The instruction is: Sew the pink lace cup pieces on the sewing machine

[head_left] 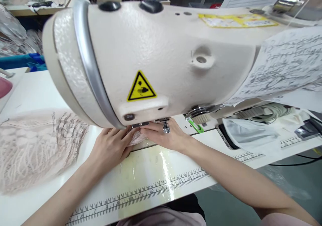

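Lace (137,138) lies beneath the sewing machine (171,58), between left hand (112,143), fingers slightly spread, and right hand (167,134), fingers together; whether they pinch, I cannot tell. Slipping lace could draw fingertips under the hidden needle.

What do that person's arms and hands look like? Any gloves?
There are no gloves on the left hand or the right hand. The forearms are bare and slim, with no watch or bracelet to see. A pale pink sleeve shows on the right side; no left sleeve is in view.
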Demonstrator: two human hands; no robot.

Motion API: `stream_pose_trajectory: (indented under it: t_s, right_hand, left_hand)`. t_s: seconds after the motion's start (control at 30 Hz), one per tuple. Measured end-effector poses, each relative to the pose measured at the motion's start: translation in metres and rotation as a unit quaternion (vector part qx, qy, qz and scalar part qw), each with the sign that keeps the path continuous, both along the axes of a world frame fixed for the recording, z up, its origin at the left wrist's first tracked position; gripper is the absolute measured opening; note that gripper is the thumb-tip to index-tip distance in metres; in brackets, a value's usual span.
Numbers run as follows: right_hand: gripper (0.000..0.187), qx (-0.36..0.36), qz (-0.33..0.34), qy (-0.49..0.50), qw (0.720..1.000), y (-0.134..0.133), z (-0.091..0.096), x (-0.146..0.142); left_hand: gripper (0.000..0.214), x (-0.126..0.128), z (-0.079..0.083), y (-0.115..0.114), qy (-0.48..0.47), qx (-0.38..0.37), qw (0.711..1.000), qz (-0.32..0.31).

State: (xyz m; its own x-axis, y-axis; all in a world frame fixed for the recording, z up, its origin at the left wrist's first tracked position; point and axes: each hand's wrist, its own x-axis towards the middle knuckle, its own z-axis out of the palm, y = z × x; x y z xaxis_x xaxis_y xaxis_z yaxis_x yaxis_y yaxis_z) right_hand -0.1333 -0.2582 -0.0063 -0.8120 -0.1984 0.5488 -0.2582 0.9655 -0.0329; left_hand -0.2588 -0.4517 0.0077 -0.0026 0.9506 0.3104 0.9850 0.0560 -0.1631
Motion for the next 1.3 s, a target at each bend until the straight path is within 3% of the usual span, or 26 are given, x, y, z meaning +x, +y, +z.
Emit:
stream_pose_trajectory:
  t_s: [0.13,0.27,0.43,0.57,1.0,1.3]
  right_hand:
    - [0.021,0.036,-0.022,0.059,0.997,-0.005,0.0,0.001]
    - [0.017,0.067,-0.041,0.056,0.995,-0.011,0.002,0.004]
    - [0.013,0.085,-0.059,0.068,0.992,-0.014,0.005,0.005]
    - [0.018,0.089,0.003,0.064,0.994,-0.014,0.002,0.001]
    - [0.021,0.019,0.046,0.032,0.998,-0.02,-0.012,-0.001]
    - [0.022,0.015,0.031,0.024,0.999,-0.02,-0.012,0.0]
  left_hand:
    - [0.032,-0.004,0.002,-0.001,-0.013,0.03,0.997,-0.064]
    - [0.034,-0.009,0.003,-0.003,-0.018,0.022,0.996,-0.079]
    - [0.036,-0.014,0.001,-0.006,-0.024,0.013,0.997,-0.072]
    - [0.036,-0.017,0.0,-0.008,-0.033,0.009,0.998,-0.061]
    - [0.036,-0.014,0.003,-0.007,-0.034,-0.001,0.999,-0.038]
    - [0.04,-0.009,0.002,-0.008,-0.032,-0.016,0.999,-0.011]
